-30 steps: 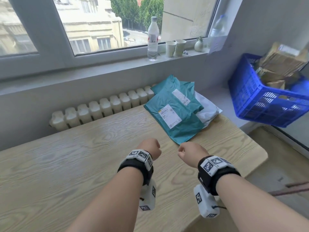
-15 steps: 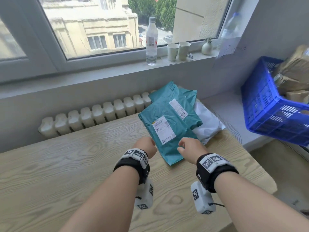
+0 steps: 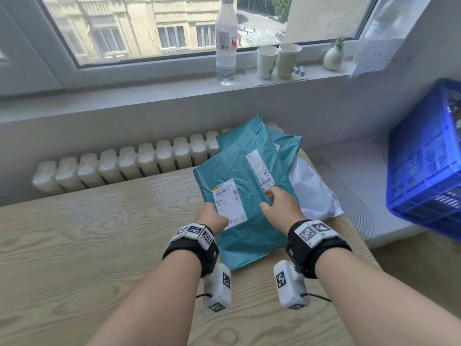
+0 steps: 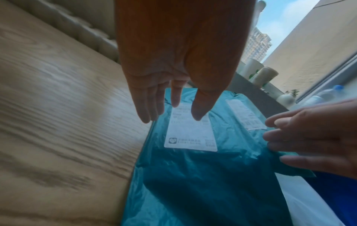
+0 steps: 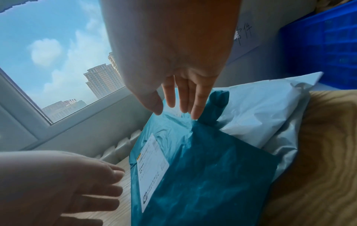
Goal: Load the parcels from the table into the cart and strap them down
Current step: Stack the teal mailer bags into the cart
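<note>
Pale wood table (image 3: 99,245) under a window, with a white radiator (image 3: 124,163) behind its far edge. On the sill, a clear bottle (image 3: 225,41), two paper cups (image 3: 278,61) and a small white vase (image 3: 333,58). At the right, on a low ledge, a blue crate (image 3: 424,166).

At the table's far right corner, a pile of parcels: top teal parcel (image 3: 249,221) with a white label (image 3: 228,203), lying on a second teal parcel (image 3: 287,146), with a white parcel (image 3: 314,193) beneath and to the right.

Left hand (image 3: 212,218) over the top parcel's left edge, fingers (image 4: 146,107) straight and spread, tips above the label; gripping nothing, contact not clear. Right hand (image 3: 279,206) over the parcel's right side, fingers (image 5: 197,105) straight and loosely apart, tips at or just above the teal plastic near a bunched fold; also gripping nothing. Both hands near each other, the label between them. Parcels all flat on the table, none in the crate's visible part.
</note>
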A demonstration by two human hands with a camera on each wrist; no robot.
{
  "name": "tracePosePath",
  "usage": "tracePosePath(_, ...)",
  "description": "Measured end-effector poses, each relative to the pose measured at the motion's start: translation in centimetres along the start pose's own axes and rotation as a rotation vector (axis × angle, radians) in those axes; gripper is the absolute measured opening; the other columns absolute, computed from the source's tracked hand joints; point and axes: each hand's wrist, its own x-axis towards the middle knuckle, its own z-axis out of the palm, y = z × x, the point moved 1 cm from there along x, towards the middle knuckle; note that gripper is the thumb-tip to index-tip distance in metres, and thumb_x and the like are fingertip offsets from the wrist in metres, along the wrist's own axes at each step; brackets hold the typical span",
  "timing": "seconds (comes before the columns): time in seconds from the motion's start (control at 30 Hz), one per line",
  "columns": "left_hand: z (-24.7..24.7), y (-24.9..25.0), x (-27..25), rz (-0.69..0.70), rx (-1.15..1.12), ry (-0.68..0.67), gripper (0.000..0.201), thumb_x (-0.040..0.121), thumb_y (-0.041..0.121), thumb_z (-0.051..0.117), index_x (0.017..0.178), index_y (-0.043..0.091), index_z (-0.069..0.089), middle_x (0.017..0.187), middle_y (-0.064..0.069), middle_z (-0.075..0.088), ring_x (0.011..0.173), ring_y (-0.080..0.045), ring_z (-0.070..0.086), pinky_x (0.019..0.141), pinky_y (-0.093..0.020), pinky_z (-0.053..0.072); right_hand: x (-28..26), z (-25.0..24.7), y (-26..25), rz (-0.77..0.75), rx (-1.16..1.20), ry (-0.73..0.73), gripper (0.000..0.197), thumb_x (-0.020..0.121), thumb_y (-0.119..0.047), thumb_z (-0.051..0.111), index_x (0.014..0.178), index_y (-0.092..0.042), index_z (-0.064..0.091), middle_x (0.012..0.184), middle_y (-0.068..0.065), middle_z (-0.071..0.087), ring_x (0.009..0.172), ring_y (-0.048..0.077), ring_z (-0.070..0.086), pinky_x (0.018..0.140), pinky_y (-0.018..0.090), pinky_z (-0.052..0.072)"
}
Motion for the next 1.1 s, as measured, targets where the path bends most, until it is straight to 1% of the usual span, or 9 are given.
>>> tracePosePath(0.07,0.6,0.0,0.9,-0.061,-0.056,-0.011,0.023,0.087,0.014,0.062,0.079,0.021,0.041,0.105,-0.007,0.052,0.102,-0.027,0.057,0.085,-0.033,0.045,0.9,0.3,0.4,0.020,0.042,-0.013,0.045,0.091,-0.022,0.058,0.135,-0.014,0.050,0.132,0.006,0.057,0.120,0.023,0.054,0.103,0.033,0.041)
tracePosePath(0.17,1.8,-0.5,2.5,-0.096,-0.147,-0.062,0.040,0.072,0.024,0.067,0.108,0.009,0.055,0.112,-0.004,0.063,0.100,-0.025,0.063,0.087,-0.034,0.052,1.8,0.7,0.7,0.036,0.083,-0.028,0.043,0.091,-0.023,0.059,0.133,-0.014,0.051,0.128,0.006,0.060,0.115,0.024,0.057,0.100,0.032,0.043)
tracePosePath(0.23,2.2,-0.6,3.1,-0.104,-0.196,-0.078,0.053,0.062,0.028,0.064,0.110,0.007,0.057,0.109,-0.006,0.068,0.096,-0.025,0.066,0.086,-0.037,0.055,2.2,1.0,0.7,0.050,0.104,-0.051,0.042,0.092,-0.026,0.058,0.131,-0.014,0.051,0.126,0.006,0.061,0.116,0.025,0.056,0.098,0.032,0.041)
tracePosePath(0.33,1.7,-0.3,2.5,-0.141,-0.236,-0.057,0.030,0.082,0.015,0.065,0.107,0.011,0.049,0.108,-0.006,0.062,0.105,-0.027,0.062,0.083,-0.030,0.048,3.0,1.3,0.8,0.071,0.140,-0.089,0.045,0.092,-0.034,0.059,0.131,-0.013,0.052,0.125,0.008,0.061,0.116,0.026,0.056,0.098,0.032,0.042)
tracePosePath(0.47,1.8,-1.0,2.8,-0.200,-0.257,-0.104,0.060,0.083,0.018,0.067,0.137,0.011,0.041,0.125,-0.010,0.058,0.114,-0.026,0.058,0.097,-0.039,0.049,3.4,1.8,0.7,0.052,0.154,-0.179,0.046,0.087,-0.037,0.066,0.125,-0.013,0.060,0.126,0.006,0.064,0.115,0.025,0.059,0.099,0.035,0.046)
tracePosePath(0.7,1.8,-1.6,1.8,-0.220,-0.282,-0.211,0.057,0.089,0.016,0.063,0.139,0.007,0.038,0.123,-0.012,0.061,0.108,-0.025,0.063,0.079,-0.033,0.049,2.8,2.8,0.1,0.067,0.194,-0.289,0.036,0.078,-0.023,0.077,0.111,-0.010,0.070,0.111,0.006,0.071,0.103,0.023,0.065,0.091,0.032,0.051)
tracePosePath(0.83,0.3,-2.2,0.9,-0.199,-0.282,-0.169,0.053,0.091,0.018,0.062,0.139,0.009,0.039,0.111,-0.007,0.059,0.099,-0.022,0.059,0.080,-0.032,0.047,2.9,2.7,-1.1,0.078,0.269,-0.315,0.026,0.079,-0.014,0.075,0.104,-0.010,0.068,0.107,0.008,0.070,0.101,0.026,0.065,0.094,0.038,0.051)
tracePosePath(0.97,-2.2,-3.9,-0.7,-0.198,-0.312,-0.074,0.019,0.095,0.013,0.056,0.105,0.019,0.041,0.081,0.000,0.052,0.082,-0.022,0.055,0.067,-0.029,0.044,2.2,3.4,-3.1,0.045,0.329,-0.397,0.018,0.080,-0.004,0.071,0.097,-0.007,0.070,0.100,0.013,0.072,0.090,0.028,0.068,0.087,0.040,0.056)
tracePosePath(1.1,-4.6,-6.3,-1.7,-0.251,-0.426,-0.009,0.015,0.093,0.011,0.055,0.107,0.016,0.054,0.105,-0.007,0.061,0.084,-0.025,0.061,0.075,-0.031,0.050,1.0,4.2,-5.8,0.019,0.356,-0.450,0.023,0.080,-0.001,0.069,0.103,-0.003,0.070,0.100,0.017,0.071,0.091,0.031,0.069,0.086,0.043,0.056)
